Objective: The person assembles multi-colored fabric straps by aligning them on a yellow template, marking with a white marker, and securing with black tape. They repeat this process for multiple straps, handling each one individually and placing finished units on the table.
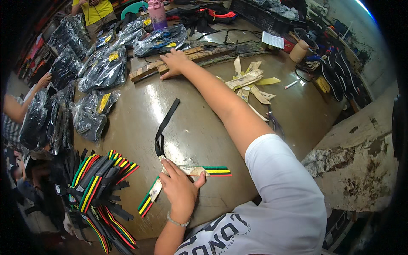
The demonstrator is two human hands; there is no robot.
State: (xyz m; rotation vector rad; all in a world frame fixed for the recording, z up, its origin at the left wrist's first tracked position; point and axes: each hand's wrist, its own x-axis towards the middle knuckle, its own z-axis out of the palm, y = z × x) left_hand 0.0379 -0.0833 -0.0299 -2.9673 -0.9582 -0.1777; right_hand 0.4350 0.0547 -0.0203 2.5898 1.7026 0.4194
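Observation:
My left hand [180,189] lies flat on a Y-shaped webbing strap on the table, thumb spread away from the fingers. The strap has two arms striped green, black, yellow and red [219,171] and a twisted black tail [162,123]. Pale paper-like pieces [156,190] lie along the striped arms, partly under my hand. Stretched far across the table, my right hand [175,63] spans a worn wooden bar [195,56], thumb on its near side and fingers over the far side. Another wooden bar [145,73] lies against it.
Bundled striped straps [95,182] are heaped at the table's left edge. Clear bags of black goods [104,70] sit behind them. Pale cut strips [248,83], a white marker [291,84] and a beige container [299,52] lie to the right. Another person [100,12] stands at the back.

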